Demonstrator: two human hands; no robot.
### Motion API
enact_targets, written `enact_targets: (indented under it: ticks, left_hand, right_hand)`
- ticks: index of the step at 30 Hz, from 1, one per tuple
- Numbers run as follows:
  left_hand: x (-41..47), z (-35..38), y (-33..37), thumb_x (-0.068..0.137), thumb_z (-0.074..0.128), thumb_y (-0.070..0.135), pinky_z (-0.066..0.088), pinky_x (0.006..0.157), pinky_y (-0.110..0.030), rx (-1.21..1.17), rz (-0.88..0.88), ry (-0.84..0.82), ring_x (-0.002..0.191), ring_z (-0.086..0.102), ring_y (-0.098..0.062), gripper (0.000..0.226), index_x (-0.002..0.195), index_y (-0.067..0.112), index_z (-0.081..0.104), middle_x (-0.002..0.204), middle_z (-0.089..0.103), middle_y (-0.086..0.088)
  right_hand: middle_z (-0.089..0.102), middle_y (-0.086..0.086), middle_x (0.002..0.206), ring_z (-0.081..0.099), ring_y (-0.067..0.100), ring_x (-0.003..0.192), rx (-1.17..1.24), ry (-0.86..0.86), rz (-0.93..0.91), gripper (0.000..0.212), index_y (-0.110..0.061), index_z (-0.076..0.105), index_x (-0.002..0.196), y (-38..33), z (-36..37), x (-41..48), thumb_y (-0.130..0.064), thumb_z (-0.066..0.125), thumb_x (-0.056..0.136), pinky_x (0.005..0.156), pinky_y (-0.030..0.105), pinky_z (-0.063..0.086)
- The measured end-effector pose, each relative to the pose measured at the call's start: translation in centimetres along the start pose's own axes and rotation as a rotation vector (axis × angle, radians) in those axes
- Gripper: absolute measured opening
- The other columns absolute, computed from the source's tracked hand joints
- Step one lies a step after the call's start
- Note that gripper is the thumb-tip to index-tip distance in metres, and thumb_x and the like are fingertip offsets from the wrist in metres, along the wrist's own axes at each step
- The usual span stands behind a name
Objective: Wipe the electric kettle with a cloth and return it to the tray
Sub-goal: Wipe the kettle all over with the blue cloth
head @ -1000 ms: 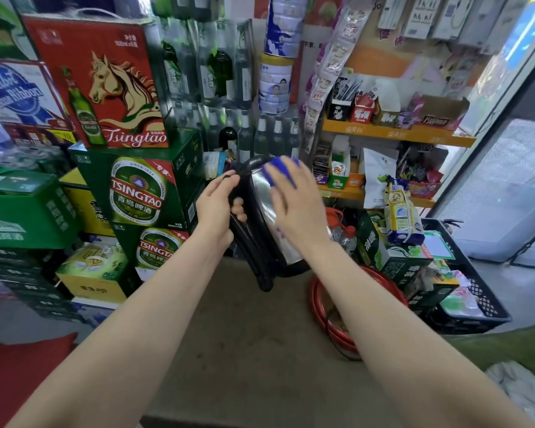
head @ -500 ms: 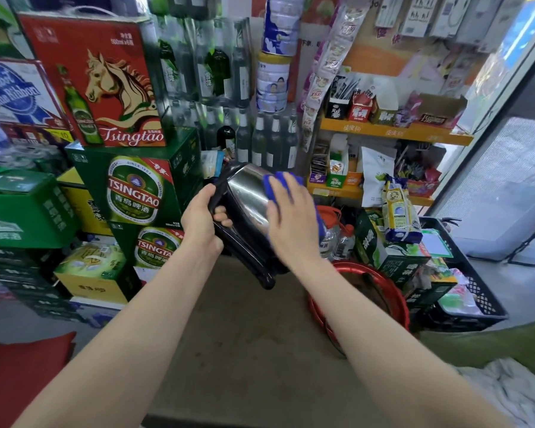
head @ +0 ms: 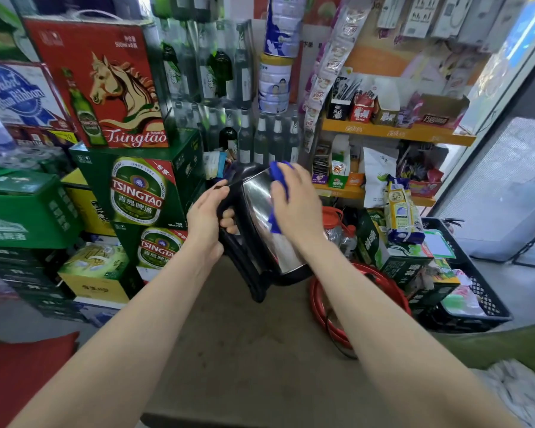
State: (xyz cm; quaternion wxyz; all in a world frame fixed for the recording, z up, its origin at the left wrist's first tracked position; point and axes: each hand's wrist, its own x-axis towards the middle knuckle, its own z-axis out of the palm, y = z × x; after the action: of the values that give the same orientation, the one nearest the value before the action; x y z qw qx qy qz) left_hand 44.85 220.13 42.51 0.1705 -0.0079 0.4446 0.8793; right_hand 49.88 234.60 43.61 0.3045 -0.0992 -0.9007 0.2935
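A steel electric kettle [head: 258, 208] with a black handle and lid is held up in the air, tilted with its top toward the shelves. My left hand [head: 206, 217] grips the black handle on its left side. My right hand [head: 294, 200] presses a blue cloth [head: 280, 183] flat against the shiny steel body. Most of the cloth is hidden under the palm. The red round tray [head: 318, 304] lies below and to the right on the brown table [head: 244, 350], partly hidden behind my right forearm.
Stacked beer cartons [head: 136, 193] fill the left side. Glass bottles [head: 260, 140] and tins stand behind the kettle. Orange shelves [head: 396, 134] with snacks are at the right. A black crate [head: 473, 304] with goods sits beside the tray. A red cushion [head: 22, 366] is at lower left.
My right hand has slid the blue cloth along the steel body, down and then back up toward the lid. The kettle has shifted slightly in my left hand's grip.
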Motion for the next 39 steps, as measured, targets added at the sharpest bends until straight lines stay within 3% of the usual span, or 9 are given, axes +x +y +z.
enact_targets:
  ticks: [4,11,13,17,21,30,33,36,39]
  left_hand:
    - [-0.1,0.0,-0.2,0.093,0.053,0.02,0.029,0.035,-0.017,-0.023,-0.037,-0.024,0.039,0.032,-0.006,0.03,0.122,0.018,0.06,0.053,0.042,0.003]
    - [-0.6,-1.3,-0.2,0.094,0.051,0.018,0.029,0.033,-0.016,0.024,-0.032,-0.106,0.037,0.032,-0.004,0.036,0.13,0.017,0.057,0.053,0.04,0.005]
    - [-0.5,-0.9,-0.2,0.094,0.052,0.019,0.029,0.033,-0.016,0.011,-0.029,-0.088,0.038,0.033,-0.004,0.035,0.128,0.017,0.059,0.054,0.041,0.005]
    - [0.4,0.3,-0.5,0.093,0.052,0.02,0.028,0.034,-0.015,-0.066,-0.05,0.015,0.036,0.031,-0.006,0.027,0.118,0.021,0.062,0.05,0.04,0.004]
    - [0.4,0.5,-1.0,0.091,0.054,0.021,0.029,0.033,-0.016,-0.1,-0.052,0.033,0.036,0.032,-0.006,0.02,0.108,0.023,0.064,0.052,0.041,0.003]
    - [0.4,0.9,-0.6,0.09,0.057,0.017,0.029,0.036,-0.018,0.061,0.008,0.004,0.039,0.034,-0.008,0.031,0.12,0.018,0.065,0.05,0.045,0.003]
    - [0.3,1.8,-0.8,0.09,0.059,0.016,0.03,0.037,-0.019,0.112,0.038,-0.015,0.042,0.035,-0.009,0.032,0.121,0.014,0.064,0.052,0.047,0.002]
    - [0.4,2.7,-0.9,0.09,0.06,0.015,0.031,0.038,-0.021,0.132,0.077,-0.007,0.044,0.037,-0.011,0.03,0.119,0.012,0.065,0.056,0.051,0.001]
    - [0.3,3.1,-0.9,0.09,0.06,0.014,0.031,0.038,-0.021,0.136,0.088,-0.012,0.044,0.036,-0.011,0.03,0.119,0.012,0.065,0.056,0.05,0.001]
  right_hand:
    - [0.044,0.005,0.152,0.045,0.027,0.137,-0.169,0.027,-0.244,0.045,-0.018,0.049,0.145,0.3,1.6,-0.7,-0.03,0.039,0.103,0.113,0.042,0.036]
    - [0.061,0.001,0.09,0.059,0.02,0.084,0.426,-0.265,0.613,0.036,-0.026,0.058,0.131,4.8,-2.0,3.5,-0.039,0.039,0.102,0.078,0.034,0.048]
    - [0.065,0.003,0.1,0.063,0.02,0.093,0.366,-0.138,0.513,0.031,-0.036,0.062,0.118,4.2,-1.4,2.5,-0.044,0.037,0.1,0.089,0.04,0.053]
    - [0.039,0.007,0.156,0.041,0.032,0.14,-0.235,0.019,-0.093,0.049,-0.021,0.045,0.148,1.1,2.2,-3.6,-0.034,0.039,0.1,0.117,0.049,0.032]
    - [0.035,0.005,0.16,0.039,0.037,0.141,-0.263,0.057,-0.227,0.05,-0.022,0.044,0.15,2.7,2.6,-5.8,-0.035,0.044,0.102,0.119,0.05,0.03]
    - [0.062,0.007,0.125,0.054,0.02,0.102,0.353,-0.127,0.694,0.032,-0.024,0.059,0.116,6.3,-2.3,-0.6,-0.039,0.033,0.106,0.09,0.031,0.04]
    - [0.06,0.004,0.127,0.056,0.01,0.105,0.321,-0.023,0.425,0.031,-0.02,0.058,0.126,4.1,-2.1,0.1,-0.029,0.036,0.107,0.084,0.021,0.042]
    - [0.04,0.006,0.155,0.038,0.016,0.14,-0.017,0.085,-0.052,0.045,-0.013,0.045,0.147,2.1,0.1,-1.9,-0.024,0.041,0.104,0.119,0.034,0.029]
    - [0.034,0.005,0.161,0.035,0.026,0.145,-0.197,0.09,-0.23,0.048,-0.018,0.044,0.15,2.5,1.3,-3.0,-0.026,0.041,0.103,0.122,0.038,0.026]
